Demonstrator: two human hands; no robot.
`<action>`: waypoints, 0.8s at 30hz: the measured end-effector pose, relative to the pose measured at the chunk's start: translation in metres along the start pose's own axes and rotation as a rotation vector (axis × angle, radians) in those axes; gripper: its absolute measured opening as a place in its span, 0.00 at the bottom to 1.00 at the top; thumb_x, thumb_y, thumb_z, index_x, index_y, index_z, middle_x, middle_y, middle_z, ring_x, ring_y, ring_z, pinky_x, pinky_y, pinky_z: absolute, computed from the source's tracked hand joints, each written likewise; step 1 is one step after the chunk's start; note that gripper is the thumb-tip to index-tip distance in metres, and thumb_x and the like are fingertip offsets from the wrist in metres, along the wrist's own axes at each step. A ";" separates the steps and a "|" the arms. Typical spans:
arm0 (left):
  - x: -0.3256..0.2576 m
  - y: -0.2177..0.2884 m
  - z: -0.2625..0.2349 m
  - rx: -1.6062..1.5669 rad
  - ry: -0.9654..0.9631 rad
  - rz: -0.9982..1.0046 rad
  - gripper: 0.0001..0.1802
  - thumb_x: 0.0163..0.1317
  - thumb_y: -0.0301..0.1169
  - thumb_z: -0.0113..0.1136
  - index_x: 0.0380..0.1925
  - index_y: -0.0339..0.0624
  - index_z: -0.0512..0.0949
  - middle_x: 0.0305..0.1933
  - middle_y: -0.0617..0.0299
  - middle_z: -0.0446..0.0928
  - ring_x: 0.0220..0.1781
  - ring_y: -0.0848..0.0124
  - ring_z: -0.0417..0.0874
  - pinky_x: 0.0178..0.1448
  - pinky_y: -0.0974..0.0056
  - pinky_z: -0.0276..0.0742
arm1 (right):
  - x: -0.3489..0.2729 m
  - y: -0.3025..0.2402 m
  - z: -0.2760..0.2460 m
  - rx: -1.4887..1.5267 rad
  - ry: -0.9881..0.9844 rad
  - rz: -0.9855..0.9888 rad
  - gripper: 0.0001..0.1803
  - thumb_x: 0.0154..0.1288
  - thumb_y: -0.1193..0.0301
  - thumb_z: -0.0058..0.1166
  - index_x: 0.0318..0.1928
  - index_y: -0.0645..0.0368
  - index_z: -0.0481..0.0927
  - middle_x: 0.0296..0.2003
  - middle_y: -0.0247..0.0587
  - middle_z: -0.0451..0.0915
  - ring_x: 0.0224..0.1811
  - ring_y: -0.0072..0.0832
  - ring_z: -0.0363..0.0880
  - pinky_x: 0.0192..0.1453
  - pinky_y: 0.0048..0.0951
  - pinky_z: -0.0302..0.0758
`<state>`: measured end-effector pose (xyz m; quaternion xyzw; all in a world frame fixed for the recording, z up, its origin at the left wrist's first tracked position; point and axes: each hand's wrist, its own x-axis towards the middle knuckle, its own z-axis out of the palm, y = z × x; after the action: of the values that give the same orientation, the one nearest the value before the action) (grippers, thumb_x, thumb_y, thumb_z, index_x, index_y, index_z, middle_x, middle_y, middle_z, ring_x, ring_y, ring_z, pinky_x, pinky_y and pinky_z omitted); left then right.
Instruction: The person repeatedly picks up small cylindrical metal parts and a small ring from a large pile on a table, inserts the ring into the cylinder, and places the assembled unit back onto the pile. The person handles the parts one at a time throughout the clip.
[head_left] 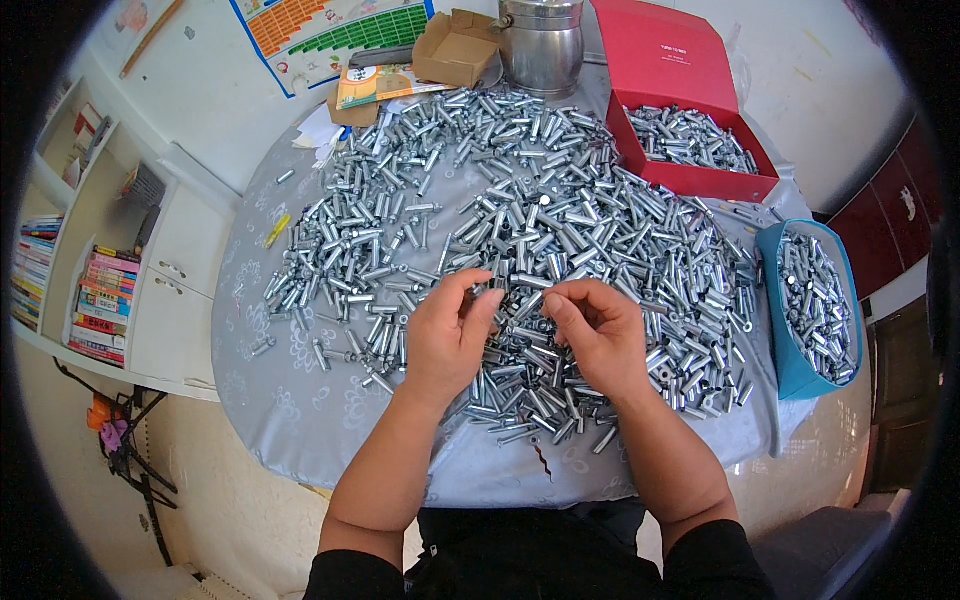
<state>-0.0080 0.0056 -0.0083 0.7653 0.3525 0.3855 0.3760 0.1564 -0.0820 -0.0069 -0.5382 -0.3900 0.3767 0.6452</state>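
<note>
Many silvery metal sleeves and bolts (590,235), resembling expansion anchors, lie heaped across a round table. My left hand (446,335) is over the near middle of the heap, thumb and forefinger curled toward each other in a pinch. Facing it, my right hand (605,335) has its thumb and forefinger pressed together, the other fingers curled in. A few sleeves show in the gap between the two hands. Against the pile behind, whatever is in either pinch cannot be made out.
An open red box (690,182) full of metal pieces stands at the far right, with a blue fabric bin (790,340) of them nearer. At the back are a metal pot (542,50) and a small cardboard box (455,48). A yellow marker (278,229) lies at left, near a bookshelf (150,260).
</note>
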 end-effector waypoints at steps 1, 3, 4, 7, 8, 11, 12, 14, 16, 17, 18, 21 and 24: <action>0.000 0.000 0.000 0.000 0.014 0.011 0.12 0.67 0.26 0.54 0.49 0.34 0.75 0.36 0.60 0.76 0.25 0.79 0.79 0.30 0.73 0.77 | 0.000 0.000 0.000 -0.002 0.003 -0.001 0.07 0.65 0.73 0.59 0.39 0.64 0.82 0.26 0.26 0.78 0.25 0.10 0.71 0.28 0.15 0.67; 0.001 0.009 0.001 -0.087 0.031 -0.021 0.15 0.68 0.26 0.52 0.54 0.35 0.74 0.38 0.59 0.76 0.25 0.79 0.78 0.30 0.74 0.76 | 0.000 0.001 0.000 -0.007 0.009 -0.003 0.07 0.65 0.73 0.59 0.39 0.64 0.82 0.26 0.26 0.78 0.24 0.10 0.71 0.28 0.15 0.67; 0.001 0.012 0.002 -0.130 0.039 -0.037 0.17 0.69 0.26 0.51 0.56 0.35 0.73 0.38 0.58 0.76 0.25 0.79 0.77 0.29 0.74 0.76 | 0.000 0.001 0.000 -0.009 0.010 -0.005 0.07 0.65 0.73 0.59 0.39 0.64 0.82 0.26 0.26 0.78 0.25 0.11 0.71 0.28 0.15 0.67; 0.003 0.010 -0.004 -0.013 -0.051 0.042 0.22 0.69 0.24 0.49 0.63 0.37 0.69 0.41 0.56 0.75 0.29 0.78 0.79 0.33 0.73 0.77 | 0.000 0.000 0.000 -0.015 0.012 -0.008 0.07 0.66 0.73 0.59 0.39 0.64 0.82 0.26 0.27 0.78 0.25 0.11 0.71 0.28 0.15 0.67; 0.003 0.009 -0.004 -0.016 -0.049 0.055 0.23 0.68 0.24 0.49 0.64 0.38 0.68 0.42 0.56 0.75 0.30 0.77 0.79 0.35 0.73 0.77 | 0.000 0.001 0.000 -0.016 0.013 -0.009 0.07 0.66 0.73 0.59 0.39 0.64 0.82 0.26 0.27 0.78 0.25 0.11 0.71 0.28 0.15 0.67; 0.001 0.006 -0.002 0.019 -0.048 0.094 0.25 0.66 0.22 0.51 0.65 0.39 0.66 0.43 0.54 0.76 0.34 0.75 0.80 0.39 0.72 0.77 | 0.000 0.000 0.001 -0.025 0.014 -0.003 0.07 0.66 0.72 0.58 0.39 0.64 0.82 0.26 0.27 0.79 0.25 0.11 0.71 0.28 0.15 0.67; 0.002 0.006 -0.002 0.059 -0.050 0.109 0.26 0.65 0.22 0.52 0.64 0.39 0.66 0.44 0.54 0.77 0.35 0.75 0.81 0.40 0.72 0.77 | 0.000 0.000 0.002 -0.028 0.014 0.000 0.07 0.66 0.72 0.58 0.39 0.64 0.82 0.26 0.27 0.79 0.25 0.11 0.71 0.28 0.15 0.68; 0.003 0.007 -0.001 0.090 -0.061 0.141 0.25 0.64 0.22 0.55 0.62 0.38 0.68 0.43 0.54 0.79 0.36 0.73 0.82 0.41 0.71 0.77 | 0.000 0.000 0.000 -0.030 0.023 -0.004 0.07 0.66 0.72 0.58 0.39 0.64 0.82 0.26 0.27 0.79 0.25 0.11 0.71 0.27 0.15 0.68; 0.002 0.009 -0.002 0.083 -0.069 0.172 0.23 0.61 0.23 0.58 0.58 0.38 0.72 0.40 0.54 0.81 0.36 0.73 0.83 0.40 0.70 0.77 | 0.000 -0.001 0.000 -0.036 0.028 -0.001 0.08 0.67 0.71 0.58 0.39 0.64 0.82 0.26 0.28 0.79 0.25 0.11 0.71 0.27 0.16 0.68; 0.002 0.009 -0.002 0.082 -0.079 0.152 0.21 0.60 0.23 0.60 0.55 0.38 0.74 0.38 0.55 0.82 0.35 0.72 0.83 0.40 0.70 0.77 | 0.000 -0.003 0.000 -0.041 0.029 0.004 0.08 0.67 0.71 0.58 0.39 0.64 0.82 0.26 0.28 0.79 0.25 0.11 0.71 0.27 0.16 0.68; 0.001 0.008 -0.002 0.082 -0.089 0.134 0.19 0.59 0.24 0.62 0.51 0.37 0.76 0.36 0.56 0.82 0.35 0.72 0.83 0.39 0.70 0.77 | 0.000 -0.004 0.000 -0.045 0.031 0.010 0.08 0.67 0.71 0.58 0.39 0.64 0.82 0.26 0.28 0.79 0.25 0.11 0.71 0.27 0.16 0.68; 0.001 0.010 -0.002 0.093 -0.060 0.192 0.13 0.57 0.25 0.65 0.43 0.37 0.80 0.33 0.57 0.83 0.33 0.73 0.83 0.37 0.70 0.76 | 0.000 -0.007 0.003 -0.049 0.027 0.014 0.09 0.67 0.70 0.58 0.40 0.64 0.82 0.26 0.28 0.79 0.25 0.11 0.72 0.28 0.16 0.68; 0.001 0.011 0.002 0.054 -0.046 0.200 0.11 0.55 0.25 0.67 0.39 0.38 0.82 0.32 0.59 0.82 0.31 0.74 0.82 0.35 0.71 0.75 | 0.001 -0.008 0.002 -0.078 0.010 0.054 0.09 0.67 0.69 0.58 0.40 0.64 0.82 0.26 0.28 0.79 0.25 0.12 0.71 0.28 0.16 0.68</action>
<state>-0.0031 0.0008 0.0004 0.8151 0.2758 0.3939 0.3230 0.1556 -0.0818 0.0012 -0.5751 -0.3864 0.3759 0.6153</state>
